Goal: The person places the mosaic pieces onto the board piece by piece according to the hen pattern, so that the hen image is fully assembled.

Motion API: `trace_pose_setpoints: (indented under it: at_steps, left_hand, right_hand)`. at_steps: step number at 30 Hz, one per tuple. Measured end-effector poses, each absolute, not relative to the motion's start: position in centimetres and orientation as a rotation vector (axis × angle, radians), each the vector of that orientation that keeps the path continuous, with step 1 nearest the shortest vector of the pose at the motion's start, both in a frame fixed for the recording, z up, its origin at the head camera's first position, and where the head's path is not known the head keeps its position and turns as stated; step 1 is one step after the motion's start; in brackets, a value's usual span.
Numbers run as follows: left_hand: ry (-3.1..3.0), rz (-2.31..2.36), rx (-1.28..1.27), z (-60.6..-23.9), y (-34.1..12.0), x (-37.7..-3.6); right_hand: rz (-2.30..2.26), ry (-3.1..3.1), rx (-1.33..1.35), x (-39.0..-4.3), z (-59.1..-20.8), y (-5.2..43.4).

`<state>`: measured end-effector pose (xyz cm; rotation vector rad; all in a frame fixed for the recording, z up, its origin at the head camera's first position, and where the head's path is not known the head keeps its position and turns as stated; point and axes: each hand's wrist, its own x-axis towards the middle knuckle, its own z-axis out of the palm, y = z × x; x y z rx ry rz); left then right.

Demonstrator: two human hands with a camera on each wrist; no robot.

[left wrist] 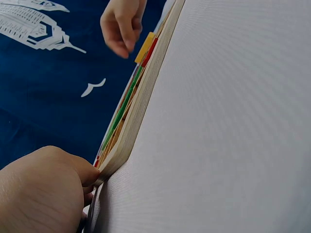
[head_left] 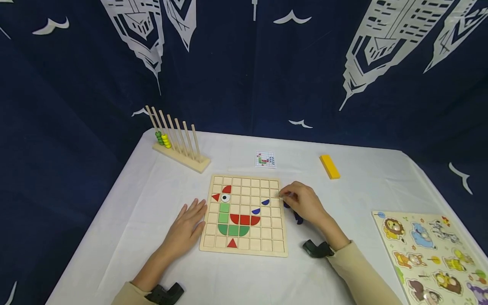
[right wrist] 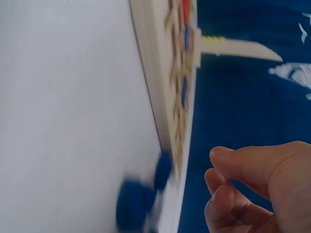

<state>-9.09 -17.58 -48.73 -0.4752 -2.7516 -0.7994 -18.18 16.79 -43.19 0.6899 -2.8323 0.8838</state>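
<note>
Wooden grid board (head_left: 244,250) lies flat at table centre; red, green and blue tiles on it form a bird figure, and most cells right of the figure are unfilled. Left hand (head_left: 188,228) rests flat against the board's left edge, fingers straight, gripping nothing. Right hand (head_left: 305,203) hovers at the board's right edge, fingers curled; whether it pinches a piece cannot be told. Loose blue pieces (head_left: 297,218) lie just right of the board. White cloth (head_left: 126,220) left of the board is bare.
</note>
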Motion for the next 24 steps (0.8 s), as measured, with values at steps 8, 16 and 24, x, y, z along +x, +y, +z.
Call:
trace_pose_setpoints:
  at_steps: [8,16,24]
  left_hand:
    - [-2.753,-0.785,-0.472,-48.6,-17.5,-9.1]
    - [-2.799,-0.816,-0.460,-48.6,-17.6,-9.1]
    - [-2.812,-0.830,-0.455,-48.5,-17.5,-9.1]
  right_hand:
    - [0.869,-2.751,0.531,-17.0,-43.0,21.1]
    - [0.856,-2.775,0.415,-16.2,-44.4,23.5]
    - [0.907,-2.839,0.351,-15.7,-45.8,23.8]
